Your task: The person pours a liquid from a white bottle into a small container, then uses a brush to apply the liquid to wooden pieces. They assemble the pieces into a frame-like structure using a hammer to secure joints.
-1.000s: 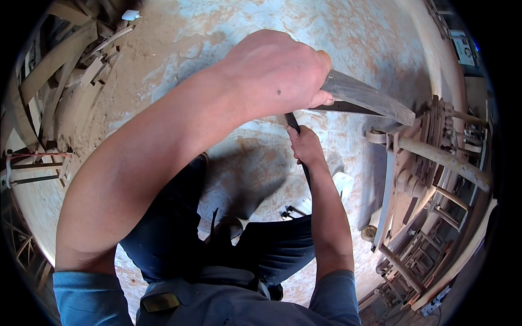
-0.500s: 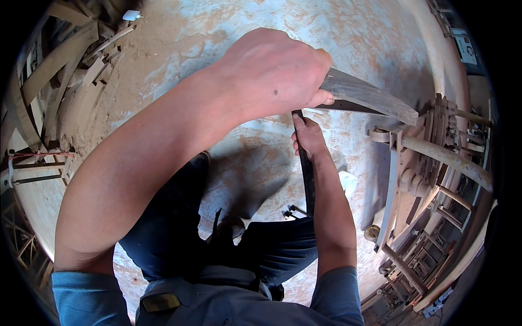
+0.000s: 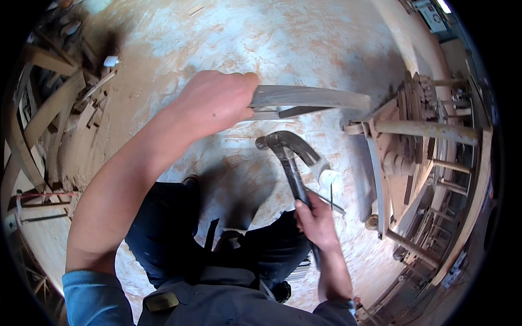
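Note:
My left hand (image 3: 220,100) is closed around the left end of a curved grey-brown wooden piece (image 3: 315,96), held up over the floor. Below its top strip runs a narrower dark strip, with a slim gap between them. The piece extends rightward from my fist. In my right hand (image 3: 317,221) is a claw hammer (image 3: 293,176), gripped partway along its dark handle. Its head lies below the wooden piece and apart from it, the claw curving to the right. The left hand's fingertips are mostly hidden behind the fist.
On the right stands a wooden frame (image 3: 429,130) with round rails, wood pieces stacked against it. A white container (image 3: 330,180) is on the floor beyond my right hand. Curved wood offcuts (image 3: 60,114) and a small white bottle (image 3: 111,61) lie at the left. My knees are below.
My right hand has drawn back toward me, bringing the hammer's head into view below the wood. The left hand and wooden piece appear further left and lower; the view has also shifted.

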Demonstrator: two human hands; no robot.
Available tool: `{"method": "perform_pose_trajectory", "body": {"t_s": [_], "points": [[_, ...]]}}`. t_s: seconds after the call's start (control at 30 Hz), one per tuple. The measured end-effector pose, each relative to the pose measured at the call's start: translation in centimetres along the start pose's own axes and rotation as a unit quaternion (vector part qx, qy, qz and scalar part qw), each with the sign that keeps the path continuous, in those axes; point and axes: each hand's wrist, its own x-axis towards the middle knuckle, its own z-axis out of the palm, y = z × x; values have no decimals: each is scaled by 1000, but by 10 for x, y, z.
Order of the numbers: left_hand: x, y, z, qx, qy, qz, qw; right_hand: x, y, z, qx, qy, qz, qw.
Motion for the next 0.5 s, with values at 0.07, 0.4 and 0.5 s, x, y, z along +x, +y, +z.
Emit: {"method": "perform_pose_trajectory", "body": {"t_s": [0.07, 0.4, 0.5], "points": [[1, 7, -3, 12, -29, -26, 999, -29, -20, -22, -6, 59, -85, 995], [-3, 13, -5, 38, -14, -36, 999, -10, -95, -52, -229, 139, -212, 940], [-2, 13, -3, 52, -6, -35, 998, -31, -112, -57, -178, 154, -229, 945]]}}
